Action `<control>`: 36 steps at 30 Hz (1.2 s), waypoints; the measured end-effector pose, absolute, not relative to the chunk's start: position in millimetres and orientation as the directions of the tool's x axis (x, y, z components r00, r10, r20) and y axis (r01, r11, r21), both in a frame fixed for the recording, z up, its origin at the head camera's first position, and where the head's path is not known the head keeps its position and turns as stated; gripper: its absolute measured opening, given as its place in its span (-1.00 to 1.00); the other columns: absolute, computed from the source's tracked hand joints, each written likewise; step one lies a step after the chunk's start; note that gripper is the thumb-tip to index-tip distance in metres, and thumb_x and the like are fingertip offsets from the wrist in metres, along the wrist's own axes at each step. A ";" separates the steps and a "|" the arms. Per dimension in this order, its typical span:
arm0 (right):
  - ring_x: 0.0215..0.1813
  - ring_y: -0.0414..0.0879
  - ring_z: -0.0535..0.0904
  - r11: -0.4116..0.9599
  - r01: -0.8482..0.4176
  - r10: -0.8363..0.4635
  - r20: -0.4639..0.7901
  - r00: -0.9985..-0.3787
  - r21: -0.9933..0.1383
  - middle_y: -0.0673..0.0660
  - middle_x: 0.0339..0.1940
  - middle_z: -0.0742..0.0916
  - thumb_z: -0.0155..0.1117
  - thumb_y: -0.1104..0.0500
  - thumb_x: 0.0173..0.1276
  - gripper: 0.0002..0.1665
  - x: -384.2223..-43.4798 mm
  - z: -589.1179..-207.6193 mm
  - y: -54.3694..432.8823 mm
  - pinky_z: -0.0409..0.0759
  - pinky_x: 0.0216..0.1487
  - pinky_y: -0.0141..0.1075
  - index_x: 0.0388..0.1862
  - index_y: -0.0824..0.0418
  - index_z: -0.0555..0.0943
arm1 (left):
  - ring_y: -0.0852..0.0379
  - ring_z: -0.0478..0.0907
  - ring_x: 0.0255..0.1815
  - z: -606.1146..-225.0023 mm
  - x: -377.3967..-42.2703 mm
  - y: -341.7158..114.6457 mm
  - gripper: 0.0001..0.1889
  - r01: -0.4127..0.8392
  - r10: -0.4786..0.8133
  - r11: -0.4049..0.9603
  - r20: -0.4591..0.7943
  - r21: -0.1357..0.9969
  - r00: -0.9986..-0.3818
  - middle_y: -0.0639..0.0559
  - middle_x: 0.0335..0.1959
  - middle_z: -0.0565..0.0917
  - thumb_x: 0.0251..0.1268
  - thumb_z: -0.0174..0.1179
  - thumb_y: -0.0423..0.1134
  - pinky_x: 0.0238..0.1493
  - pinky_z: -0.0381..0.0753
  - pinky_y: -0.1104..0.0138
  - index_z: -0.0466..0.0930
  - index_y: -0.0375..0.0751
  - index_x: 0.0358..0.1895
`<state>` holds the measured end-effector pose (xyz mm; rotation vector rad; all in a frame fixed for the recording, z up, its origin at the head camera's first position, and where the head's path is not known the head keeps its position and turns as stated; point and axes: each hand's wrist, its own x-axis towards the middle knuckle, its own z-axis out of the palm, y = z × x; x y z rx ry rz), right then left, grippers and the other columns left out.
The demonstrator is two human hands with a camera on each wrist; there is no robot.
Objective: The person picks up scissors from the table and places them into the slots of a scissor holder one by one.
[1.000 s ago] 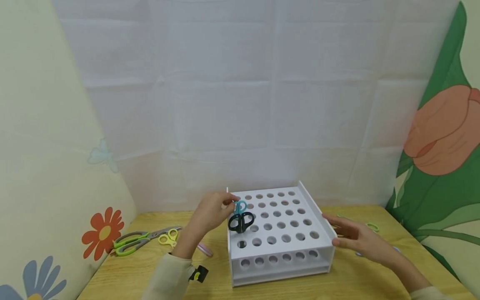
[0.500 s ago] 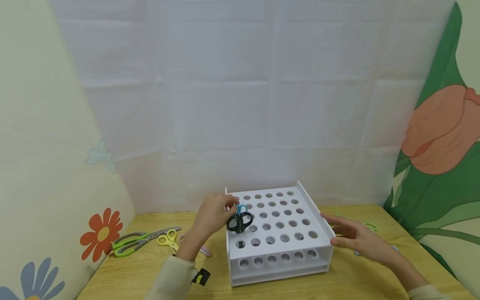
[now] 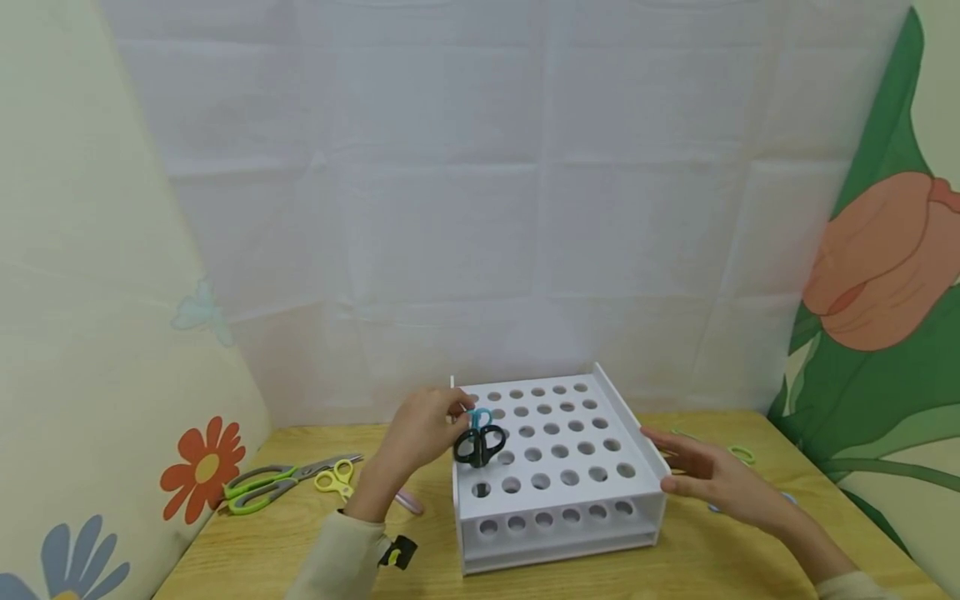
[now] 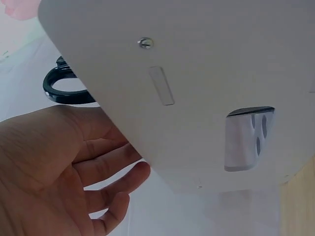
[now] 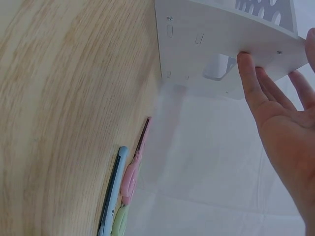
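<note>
A white rack [image 3: 558,502] with rows of round holes stands on the table. At its left edge, my left hand [image 3: 422,429] pinches the handle of teal scissors [image 3: 482,414], which stand in the rack. Just in front of them, black-handled scissors [image 3: 480,445] sit handles up. In the left wrist view the hand [image 4: 54,162] reaches past the rack's side panel [image 4: 197,59], which hides the fingertips' hold. My right hand [image 3: 723,483] rests its extended fingers against the right side panel. The right wrist view has those fingers [image 5: 252,86] on the panel near its cutout.
Left of the rack lie green-and-grey scissors [image 3: 302,472], yellow scissors [image 3: 343,482] and a pink item [image 3: 410,501] partly behind the left wrist. On the right, blue [image 5: 115,189], pink [image 5: 130,179] and light green [image 5: 119,223] scissors lie on the wooden table [image 5: 74,98].
The left hand and the teal scissors shift only very slightly at the rack's left edge. The right hand stays on the side panel.
</note>
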<state>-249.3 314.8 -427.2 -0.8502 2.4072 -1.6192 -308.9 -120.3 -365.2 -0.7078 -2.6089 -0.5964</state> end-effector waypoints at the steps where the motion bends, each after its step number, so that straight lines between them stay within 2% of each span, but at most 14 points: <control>1: 0.35 -0.16 0.49 0.268 -0.384 -0.511 0.207 -0.834 -0.884 0.40 0.55 0.28 0.20 0.33 0.53 -0.26 -249.4 -427.2 314.7 0.58 0.16 -0.20 0.62 0.18 0.23 | 0.19 0.58 -0.33 -364.3 -308.3 -121.1 -0.87 0.545 0.388 0.782 0.448 0.303 -0.806 0.15 -0.34 0.70 0.28 0.34 -0.30 -0.26 0.58 0.23 0.77 -0.09 -0.13; 7: 0.35 -0.13 0.49 0.258 -0.392 -0.520 0.215 -0.826 -0.883 0.41 0.55 0.28 0.19 0.34 0.53 -0.26 -249.5 -426.9 314.7 0.58 0.16 -0.19 0.62 0.19 0.22 | 0.18 0.58 -0.33 -360.9 -304.5 -123.3 -0.91 0.548 0.407 0.777 0.417 0.310 -0.813 0.17 -0.38 0.68 0.27 0.37 -0.32 -0.25 0.59 0.21 0.73 -0.11 -0.20; 15: 0.36 -0.11 0.49 0.253 -0.401 -0.521 0.225 -0.823 -0.880 0.42 0.54 0.28 0.20 0.34 0.52 -0.26 -250.1 -427.2 315.1 0.58 0.15 -0.19 0.62 0.21 0.23 | 0.15 0.63 -0.26 -359.7 -304.4 -123.2 -0.90 0.568 0.455 0.763 0.367 0.310 -0.811 0.15 -0.32 0.70 0.29 0.37 -0.37 -0.20 0.61 0.22 0.74 -0.08 -0.21; 22: 0.36 -0.10 0.48 0.258 -0.393 -0.520 0.216 -0.826 -0.883 0.41 0.55 0.28 0.19 0.34 0.53 -0.27 -249.4 -427.2 315.3 0.58 0.16 -0.19 0.62 0.20 0.23 | 0.15 0.61 -0.24 -361.1 -306.2 -124.4 -0.89 0.550 0.451 0.745 0.323 0.377 -0.832 0.09 -0.28 0.70 0.34 0.33 -0.38 -0.22 0.63 0.25 0.74 -0.14 -0.13; 28: 0.35 -0.19 0.48 0.275 -0.381 -0.507 0.203 -0.838 -0.883 0.40 0.55 0.27 0.20 0.32 0.53 -0.27 -248.5 -427.1 315.8 0.58 0.16 -0.21 0.62 0.18 0.23 | 0.12 0.64 -0.21 -363.4 -309.3 -126.3 -0.86 0.587 0.490 0.722 0.327 0.368 -0.808 0.07 -0.24 0.72 0.39 0.29 -0.36 -0.21 0.63 0.22 0.73 -0.14 -0.06; 36: 0.34 -0.21 0.48 0.295 -0.359 -0.497 0.179 -0.849 -0.885 0.40 0.55 0.27 0.20 0.31 0.54 -0.27 -247.4 -425.6 315.7 0.57 0.15 -0.23 0.62 0.16 0.24 | 0.16 0.59 -0.17 -364.6 -308.6 -137.4 -0.69 0.621 0.525 0.680 0.332 0.390 -0.784 0.03 -0.03 0.69 0.47 0.24 -0.26 -0.20 0.60 0.24 0.62 -0.11 0.21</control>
